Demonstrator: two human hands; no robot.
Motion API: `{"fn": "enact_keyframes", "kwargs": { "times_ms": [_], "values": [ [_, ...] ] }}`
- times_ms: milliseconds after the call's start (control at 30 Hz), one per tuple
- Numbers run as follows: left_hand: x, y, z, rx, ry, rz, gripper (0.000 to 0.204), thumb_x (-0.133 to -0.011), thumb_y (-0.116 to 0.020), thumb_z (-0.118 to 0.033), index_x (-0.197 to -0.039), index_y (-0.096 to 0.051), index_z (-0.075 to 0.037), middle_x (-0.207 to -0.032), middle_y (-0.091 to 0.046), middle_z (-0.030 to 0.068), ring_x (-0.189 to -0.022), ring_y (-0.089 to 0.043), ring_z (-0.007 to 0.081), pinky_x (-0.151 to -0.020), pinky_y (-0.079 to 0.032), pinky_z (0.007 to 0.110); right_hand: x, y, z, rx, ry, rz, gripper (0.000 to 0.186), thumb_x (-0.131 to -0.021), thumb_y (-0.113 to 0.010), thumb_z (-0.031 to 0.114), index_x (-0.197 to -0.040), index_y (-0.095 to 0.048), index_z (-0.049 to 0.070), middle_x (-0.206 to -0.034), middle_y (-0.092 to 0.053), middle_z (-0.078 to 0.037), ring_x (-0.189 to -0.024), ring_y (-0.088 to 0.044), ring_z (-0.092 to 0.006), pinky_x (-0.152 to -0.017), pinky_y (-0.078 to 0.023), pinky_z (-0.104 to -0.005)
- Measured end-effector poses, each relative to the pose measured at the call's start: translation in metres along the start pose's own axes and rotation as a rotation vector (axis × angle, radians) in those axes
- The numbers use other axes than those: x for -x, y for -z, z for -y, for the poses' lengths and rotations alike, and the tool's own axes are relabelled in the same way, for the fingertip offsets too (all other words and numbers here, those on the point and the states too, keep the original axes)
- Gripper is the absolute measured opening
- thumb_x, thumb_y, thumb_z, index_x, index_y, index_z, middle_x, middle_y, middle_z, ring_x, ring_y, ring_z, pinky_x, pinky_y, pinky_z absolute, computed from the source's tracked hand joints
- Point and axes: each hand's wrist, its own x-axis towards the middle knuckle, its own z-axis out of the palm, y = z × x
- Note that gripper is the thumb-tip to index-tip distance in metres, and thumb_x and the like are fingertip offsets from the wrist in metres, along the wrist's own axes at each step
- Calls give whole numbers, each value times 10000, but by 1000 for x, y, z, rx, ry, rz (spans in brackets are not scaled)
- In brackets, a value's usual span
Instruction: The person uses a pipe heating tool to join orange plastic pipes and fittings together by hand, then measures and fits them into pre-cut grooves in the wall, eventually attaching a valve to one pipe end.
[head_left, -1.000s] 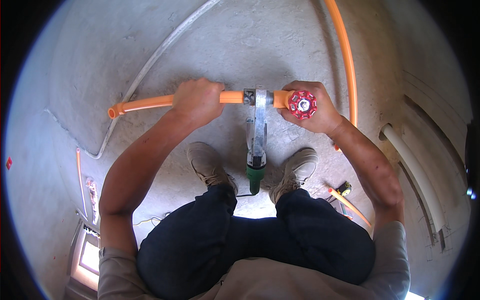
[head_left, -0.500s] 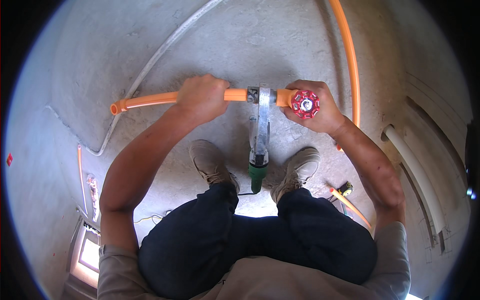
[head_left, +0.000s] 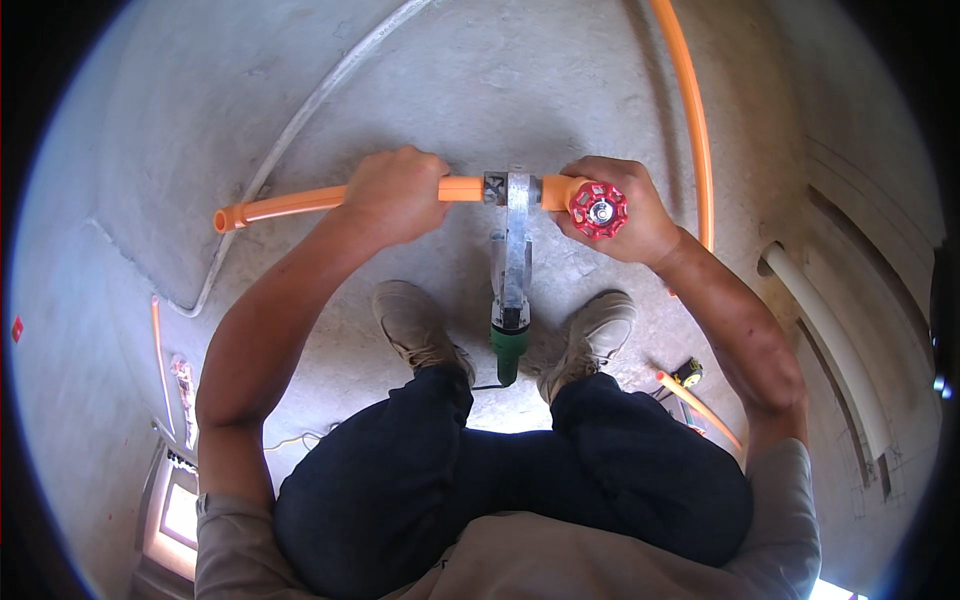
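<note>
My left hand (head_left: 398, 195) is wrapped round an orange plastic pipe (head_left: 290, 205) that has an elbow fitting (head_left: 228, 219) on its far left end. The pipe's right end meets the dark socket on the left side of a pipe welding iron (head_left: 517, 240). That tool stands between my feet, its green handle (head_left: 509, 345) toward me. On the tool's other side, my right hand (head_left: 628, 205) grips an orange valve with a red handwheel (head_left: 599, 210). The valve's orange body (head_left: 557, 192) touches the right socket; my palm hides part of it.
Behind the tool, a grey conduit (head_left: 300, 115) curves over the concrete floor. A long orange pipe (head_left: 692, 120) runs on the right. Near my right knee lie a short orange pipe (head_left: 700, 408) and a tape measure (head_left: 688, 372). A white pipe (head_left: 825, 340) sits by the right wall.
The pipe, tool and valve, with both hands on them, appear slightly further left in view. Both grips stay the same.
</note>
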Motion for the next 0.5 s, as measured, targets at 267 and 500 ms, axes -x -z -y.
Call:
{"fn": "enact_keyframes", "kwargs": {
  "times_ms": [267,500],
  "values": [
    [-1,-4,0,7,17,-13,219,-862,-775,-262,-972,-790,-74,-857,-738,177,-846,-718,381,-788,-570,492,2,-2,-3,19,54,-20,394,-726,-889,99,-1035,-673,-15,-922,-723,-175,-823,-739,-337,-745,-585,-385],
    [0,-10,1,-30,2,-71,192,-848,-763,-246,-955,-781,-87,-835,-730,179,-807,-710,391,-760,-570,498,0,-1,-1,27,25,1,390,-725,-890,100,-1029,-677,-18,-914,-727,-176,-820,-745,-341,-748,-589,-383]
  ]
}}
